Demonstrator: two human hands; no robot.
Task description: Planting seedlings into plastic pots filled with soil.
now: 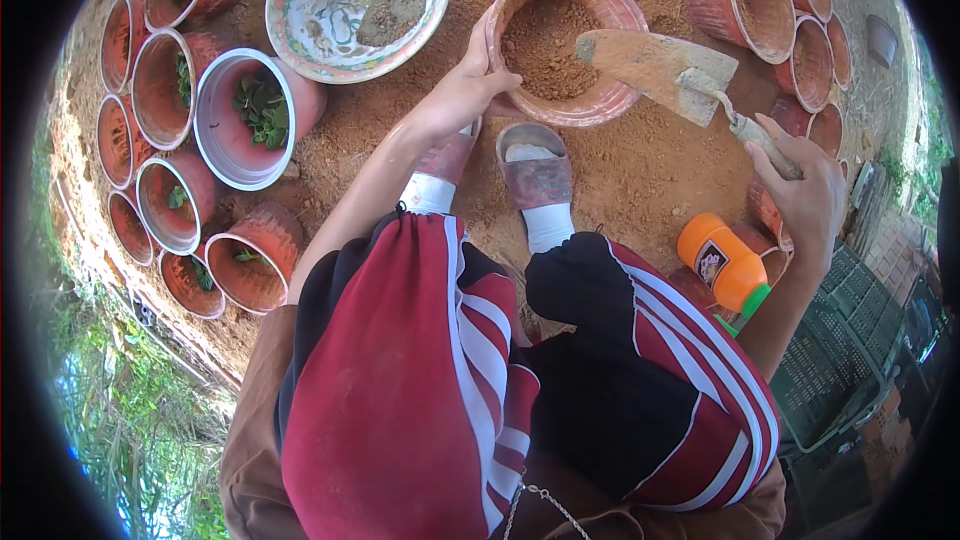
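- Pot (614, 2) of reddish colour stands on the bare ground (640, 180), just in front of the slippers (538, 178); loose soil (545, 40) lies inside it, below the rim.
- Left hand (462, 88) is grasping the left side of this rim, with the thumb over the edge. A firm hold is useful here, so that the pot does not turn or tip.
- Right hand (800, 180) is grasping the handle of the trowel (655, 65). Its blade crosses over the right rim, with the tip above the soil; whether it touches the rim, I cannot tell.
- For good work, I would lower the tip gently, and spread the soil evenly toward the wall.
- Tip should pass well apart from the thumb, and should not scrape the rim.
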